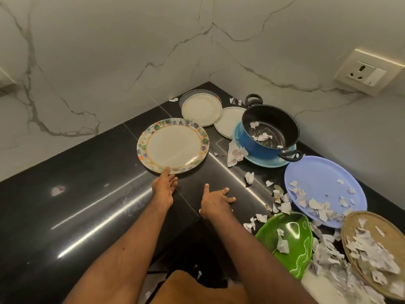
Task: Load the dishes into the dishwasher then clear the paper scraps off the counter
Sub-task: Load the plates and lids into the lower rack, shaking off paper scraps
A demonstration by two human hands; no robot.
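The person leans over a black counter set in a corner of marble-look wall. The left hand reaches to the near edge of a flower-rimmed plate. Its thumb lies on the rim, and the other fingers are fairly straight, just short of the edge, not curled round it. The right hand hovers low over the counter beside it, fingers loosely spread and holding nothing.

The flower-rimmed plate lies flat near the middle of the counter. Behind it, toward the corner, are two cream plates, the nearer overlapping the other. To the right a blue pot, black inside with a few scraps in it, stands on a light blue plate. Nearer the person lie a lilac plate, a green dish and a woven tray, all strewn with paper scraps. More scraps litter the counter between them. A wall socket sits up on the right.
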